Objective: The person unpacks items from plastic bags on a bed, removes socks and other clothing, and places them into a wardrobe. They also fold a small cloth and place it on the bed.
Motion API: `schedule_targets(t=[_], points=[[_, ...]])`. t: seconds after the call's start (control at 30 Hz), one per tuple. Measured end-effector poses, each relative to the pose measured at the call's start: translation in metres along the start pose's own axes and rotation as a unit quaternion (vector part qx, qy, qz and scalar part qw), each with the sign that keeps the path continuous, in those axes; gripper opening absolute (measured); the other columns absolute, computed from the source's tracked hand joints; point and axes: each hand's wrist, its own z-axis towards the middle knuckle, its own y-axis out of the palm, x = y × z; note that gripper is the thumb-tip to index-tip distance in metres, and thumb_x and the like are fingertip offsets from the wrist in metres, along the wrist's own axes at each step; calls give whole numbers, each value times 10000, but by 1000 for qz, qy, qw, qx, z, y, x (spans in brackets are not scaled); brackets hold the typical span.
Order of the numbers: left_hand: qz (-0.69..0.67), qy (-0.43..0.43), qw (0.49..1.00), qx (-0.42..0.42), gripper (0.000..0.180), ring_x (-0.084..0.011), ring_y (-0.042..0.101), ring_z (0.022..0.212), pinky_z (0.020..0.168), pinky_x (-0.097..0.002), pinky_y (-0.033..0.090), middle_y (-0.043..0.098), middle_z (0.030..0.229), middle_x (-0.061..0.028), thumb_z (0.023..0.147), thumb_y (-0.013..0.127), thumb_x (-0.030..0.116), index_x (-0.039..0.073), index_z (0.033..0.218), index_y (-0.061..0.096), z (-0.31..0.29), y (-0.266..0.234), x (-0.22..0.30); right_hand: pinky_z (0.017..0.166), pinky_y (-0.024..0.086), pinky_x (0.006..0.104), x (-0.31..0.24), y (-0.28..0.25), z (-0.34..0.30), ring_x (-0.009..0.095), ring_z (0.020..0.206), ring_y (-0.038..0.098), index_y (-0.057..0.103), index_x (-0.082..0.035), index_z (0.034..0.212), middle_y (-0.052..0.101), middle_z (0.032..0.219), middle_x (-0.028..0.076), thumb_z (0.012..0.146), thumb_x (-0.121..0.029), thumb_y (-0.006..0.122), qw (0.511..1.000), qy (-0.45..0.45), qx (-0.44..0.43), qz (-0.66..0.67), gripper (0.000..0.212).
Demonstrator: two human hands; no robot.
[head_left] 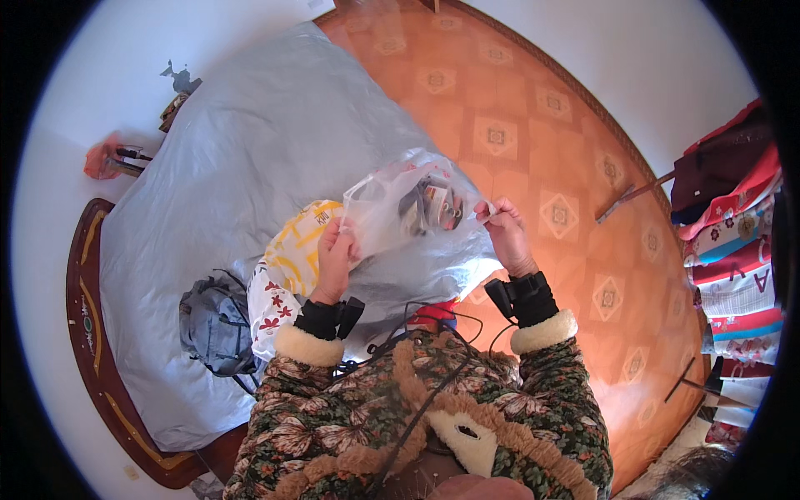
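Note:
A thin clear plastic bag (pixel 379 218) is stretched between my two hands, its near edge pulled wide. My left hand (pixel 337 254) pinches the bag's left side, and my right hand (pixel 508 236) pinches its right corner between thumb and fingers. Through the film I see a small bundle (pixel 435 205) of dark, red and white things; their kind is blurred by the plastic. Beside my left hand lies a yellow and white patterned bag (pixel 302 237). Nearer to me is a white bag with red flower prints (pixel 271 310), partly behind my left wrist.
A grey plastic sheet (pixel 242 142) covers the bed, with a dark red wooden bed end (pixel 82 317) at left. On it sits a grey backpack (pixel 215 323). Black cables (pixel 442 312) loop before my jacket. Orange tiled floor (pixel 560 215) lies right, with hanging clothes (pixel 733 250) beyond.

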Motion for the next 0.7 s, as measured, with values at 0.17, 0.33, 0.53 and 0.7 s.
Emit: schedule_targets(t=[0.17,0.33,0.53,0.7], points=[[36,-14,999,27,151,-18,383,512,439,-191,286,458,639,71,919,508,110,68,1041,588,-23,-15,21,568,388,213,-15,21,2,103,605,499,589,-45,974,564,695,20,821,-50,503,990,71,-16,-125,176],[26,-27,998,-42,120,-23,401,511,446,-196,323,458,610,63,954,549,159,71,1023,594,-47,-34,15,513,413,210,39,6,-22,89,582,541,611,-34,1161,592,712,27,857,-102,542,969,91,39,-229,320],[53,-47,994,-79,107,-40,490,556,522,-191,375,529,632,46,944,579,162,69,945,632,-60,-34,-2,609,501,388,105,-4,-37,281,652,635,689,-19,845,673,798,132,774,-457,671,752,112,-19,-649,443],[59,-67,985,-148,115,-37,495,565,536,-193,384,531,633,48,943,577,159,60,943,637,-59,-22,-14,651,506,434,144,-7,-51,294,780,659,686,-74,761,654,745,127,733,-508,686,621,105,-18,-777,435]])
